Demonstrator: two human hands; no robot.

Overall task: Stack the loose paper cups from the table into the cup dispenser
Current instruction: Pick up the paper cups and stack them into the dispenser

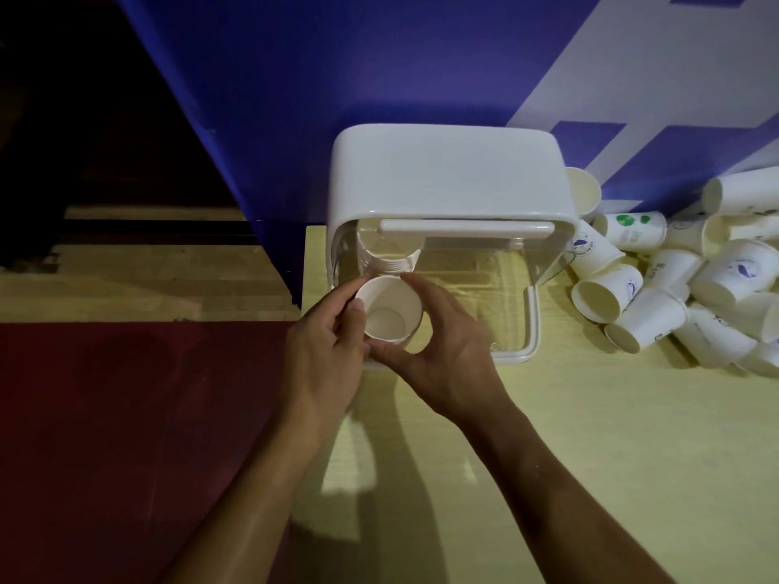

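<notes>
- Your left hand (pixel 324 343) grips the white paper cup (pixel 392 309) from its left side: the fingers curl round the wall and the thumb lies at the rim.
- Your right hand (pixel 442 343) pinches the same cup across its mouth, with the forefinger at the far rim and the thumb at the near rim. The other fingers hang loosely curled beside it.
- The cup's open mouth faces up at you. It sits over the left part of the white plastic cup dispenser with a clear front (pixel 447 183).
- Just behind the held cup, a nested stack of white paper cups (pixel 390 261) shows through the dispenser's clear wall. Whether the held cup touches the stack cannot be told.
- The dispenser stands on the pale yellow wooden table (pixel 590 436), against the blue and white wall panel (pixel 337 78).
- A heap of loose white paper cups (pixel 674 288), some with small printed marks, lies on the table to the right of the dispenser. Most lie on their sides.
- A dark red floor (pixel 126 415) lies to the left of the table.
</notes>
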